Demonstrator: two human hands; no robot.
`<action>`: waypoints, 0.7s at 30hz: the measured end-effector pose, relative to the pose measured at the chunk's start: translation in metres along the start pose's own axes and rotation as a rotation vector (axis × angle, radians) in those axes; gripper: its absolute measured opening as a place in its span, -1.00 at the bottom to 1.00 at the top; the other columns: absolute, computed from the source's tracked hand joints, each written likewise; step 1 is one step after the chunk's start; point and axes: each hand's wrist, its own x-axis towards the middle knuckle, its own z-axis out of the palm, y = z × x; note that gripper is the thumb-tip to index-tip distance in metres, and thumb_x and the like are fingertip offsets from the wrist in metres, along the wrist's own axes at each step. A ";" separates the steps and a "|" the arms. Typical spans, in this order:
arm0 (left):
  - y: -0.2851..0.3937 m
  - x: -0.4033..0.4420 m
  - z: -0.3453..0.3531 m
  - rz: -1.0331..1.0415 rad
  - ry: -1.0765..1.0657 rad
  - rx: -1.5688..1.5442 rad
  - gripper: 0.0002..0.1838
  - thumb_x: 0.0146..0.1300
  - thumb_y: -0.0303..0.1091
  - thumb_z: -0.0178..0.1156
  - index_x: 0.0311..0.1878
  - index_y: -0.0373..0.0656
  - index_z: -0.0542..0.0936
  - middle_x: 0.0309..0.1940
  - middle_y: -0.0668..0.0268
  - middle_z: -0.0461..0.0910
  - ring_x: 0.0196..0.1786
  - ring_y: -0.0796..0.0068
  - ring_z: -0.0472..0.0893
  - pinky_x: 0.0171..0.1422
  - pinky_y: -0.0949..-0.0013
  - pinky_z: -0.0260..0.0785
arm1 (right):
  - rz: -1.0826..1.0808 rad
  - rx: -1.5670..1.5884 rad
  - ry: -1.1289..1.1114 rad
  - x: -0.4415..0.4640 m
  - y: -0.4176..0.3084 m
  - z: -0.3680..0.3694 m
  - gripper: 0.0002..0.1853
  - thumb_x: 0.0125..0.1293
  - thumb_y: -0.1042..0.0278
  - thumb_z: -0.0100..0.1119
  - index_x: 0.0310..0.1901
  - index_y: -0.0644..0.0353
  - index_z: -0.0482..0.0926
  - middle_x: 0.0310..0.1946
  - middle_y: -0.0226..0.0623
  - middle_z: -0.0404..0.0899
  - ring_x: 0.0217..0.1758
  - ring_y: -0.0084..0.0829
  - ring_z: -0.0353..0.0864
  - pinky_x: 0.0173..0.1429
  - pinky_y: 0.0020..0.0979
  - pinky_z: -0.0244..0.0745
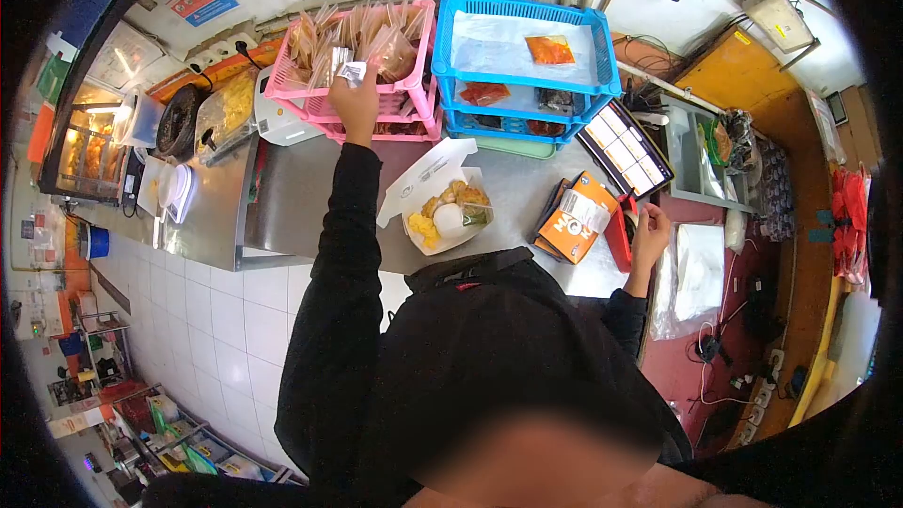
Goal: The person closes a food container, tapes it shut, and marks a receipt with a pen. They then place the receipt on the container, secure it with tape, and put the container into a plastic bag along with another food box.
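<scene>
The bench [303,196] before me was smooth metal with a soft shine, the pink basket [293,94] and blue trays [603,81] plastic, the sachets [393,56] glossy film, the sleeves [344,216] matt cloth.

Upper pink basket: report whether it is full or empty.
Full, or nearly so: plastic packets crowd the upper pink basket, many rising above its rim, with the left hand over its near edge.
</scene>
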 end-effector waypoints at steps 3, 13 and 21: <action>-0.005 0.001 -0.001 -0.052 -0.022 -0.037 -0.76 0.08 -0.31 0.34 -0.39 -0.30 0.56 -0.52 0.31 0.58 -0.46 0.55 0.49 -0.34 0.41 0.35 | -0.013 0.018 -0.022 0.000 -0.006 0.002 -0.83 0.21 0.35 0.19 -0.20 0.19 0.61 -0.24 -0.25 0.56 -0.32 -0.43 0.57 -0.24 -0.43 0.47; -0.006 0.028 -0.020 -0.002 0.095 -0.078 -0.68 0.08 -0.24 0.37 -0.14 -0.19 0.61 -0.34 0.34 0.64 -0.35 0.58 0.57 -0.25 0.45 0.39 | 0.036 0.104 -0.128 0.003 -0.025 0.008 -0.85 0.21 0.39 0.18 -0.22 0.23 0.60 -0.29 -0.29 0.60 -0.35 -0.49 0.57 -0.23 -0.47 0.46; 0.020 0.030 -0.035 0.150 -0.373 0.347 -0.61 0.01 -0.19 0.36 -0.09 -0.14 0.65 -0.34 0.16 0.66 -0.32 0.37 0.63 -0.22 0.36 0.40 | -0.001 0.127 -0.193 0.001 -0.023 0.021 -0.87 0.25 0.42 0.15 -0.23 0.28 0.59 -0.39 -0.36 0.62 -0.35 -0.61 0.54 -0.21 -0.55 0.43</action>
